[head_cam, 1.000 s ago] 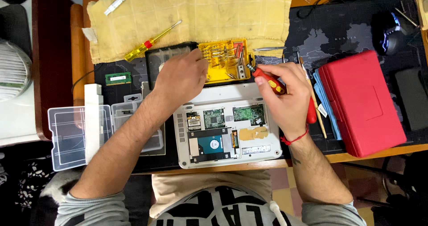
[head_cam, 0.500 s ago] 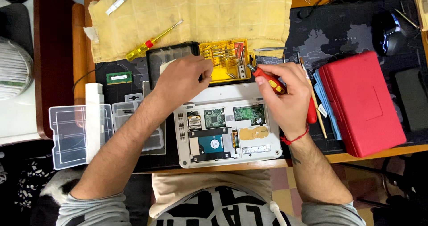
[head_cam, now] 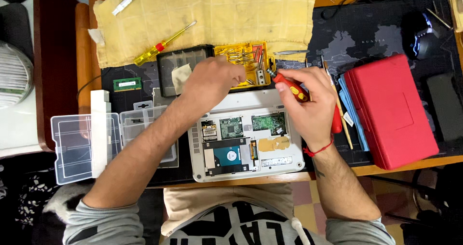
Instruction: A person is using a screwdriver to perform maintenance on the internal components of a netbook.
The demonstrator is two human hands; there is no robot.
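Wooden desk (head_cam: 337, 170) under a dark mat, yellow cloth (head_cam: 217, 13) spread across the back. Opened laptop (head_cam: 246, 134) lies bottom-up at the front edge, circuit boards and drive exposed. My right hand (head_cam: 311, 102) is clamped around a red-handled screwdriver (head_cam: 289, 85), its tip pointing up-left toward the yellow bit tray (head_cam: 243, 61). My left hand (head_cam: 212, 81) reaches over the tray's lower part, fingers curled down onto it; I cannot tell whether they pinch anything. Hands near each other but not touching. Black tray lid (head_cam: 181, 66) sits just left of the yellow tray. Yellow screwdriver (head_cam: 161, 44) rests on the cloth. Clear plastic box (head_cam: 91, 141) lies open at left, a green memory stick (head_cam: 127, 84) above it. Red case (head_cam: 393, 110) closed at right.
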